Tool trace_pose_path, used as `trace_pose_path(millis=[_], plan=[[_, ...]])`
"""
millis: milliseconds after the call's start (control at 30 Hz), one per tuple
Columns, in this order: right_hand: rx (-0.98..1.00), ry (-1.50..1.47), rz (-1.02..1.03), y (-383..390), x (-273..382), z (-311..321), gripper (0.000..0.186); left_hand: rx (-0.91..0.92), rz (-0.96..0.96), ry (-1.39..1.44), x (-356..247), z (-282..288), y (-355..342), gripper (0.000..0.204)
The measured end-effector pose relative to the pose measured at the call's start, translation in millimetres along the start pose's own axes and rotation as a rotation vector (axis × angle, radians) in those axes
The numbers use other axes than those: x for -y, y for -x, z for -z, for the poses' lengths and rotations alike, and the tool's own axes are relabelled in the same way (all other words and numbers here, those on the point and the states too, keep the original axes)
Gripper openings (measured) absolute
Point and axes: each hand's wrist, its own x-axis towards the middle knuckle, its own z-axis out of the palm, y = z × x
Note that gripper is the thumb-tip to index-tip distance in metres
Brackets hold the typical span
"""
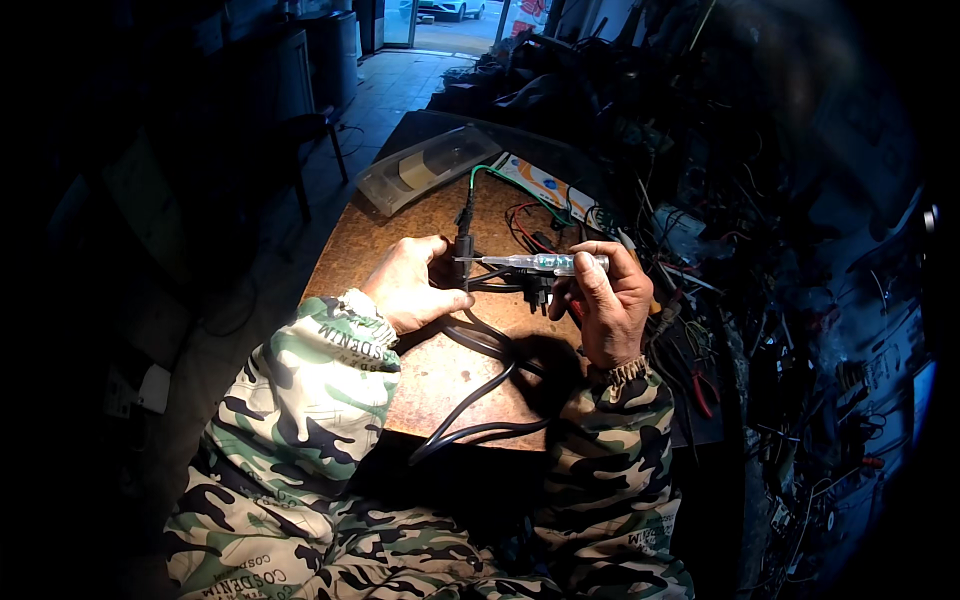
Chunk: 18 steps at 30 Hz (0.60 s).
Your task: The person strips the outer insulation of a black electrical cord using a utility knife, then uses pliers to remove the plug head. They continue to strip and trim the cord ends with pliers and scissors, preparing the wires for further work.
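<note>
Clear-handled tester screwdriver (545, 263) sits level above the tabletop (345, 240), approx. mid-frame, blade pointing L and crossing in front of a black connector (464, 248). Can't tell if the tip touches it or just hovers nearer the cam. R hand (610, 300) pinches the handle, thumb vs. fingers, near the butt end. L hand (410, 285) is curved round the connector, thumb and fingers apart w/ a gap showing btwn; far-side fingers hidden, so can't tell how firmly it grips, if at all.

Main risk, IMO: a slip. Long thin blade + grip well back = poss. wobble; if the tip skids off the connector it could jab the L thumb or fingers, right next to it. A loose L grip would let the connector roll, same result.

Next out: black plug w/ pins (540, 287) just beside the R hand; could get knocked. Black cable (488, 342) loops below the hands, partly past the near edge; a sleeve snagging it could tug things about. Green wire (473, 178) arcs up behind the connector; a hard pull might strain it. Red wire (520, 218) lies in a tangle nearby, easy to catch on.

Farther: clear plastic tray (455, 155) and printed card pack (545, 185) at the far end, red-handled pliers (702, 392) off R. Prob. low risk, unless the cable drags. Lamp-lit centre, v. dark surrounds: dropped bits would be hard to find.
</note>
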Motion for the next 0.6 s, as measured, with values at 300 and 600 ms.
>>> trace_pose_path(millis=[300,600], plan=[[0.018,0.016,0.026,-0.5,0.1,0.5,0.02,-0.015,-0.019,-0.059,-5.3,1.0,2.3,0.031],[0.065,0.104,0.064,-1.0,-2.2,0.9,0.02,-0.003,-0.011,-0.043,1.9,1.1,0.7,0.03]])
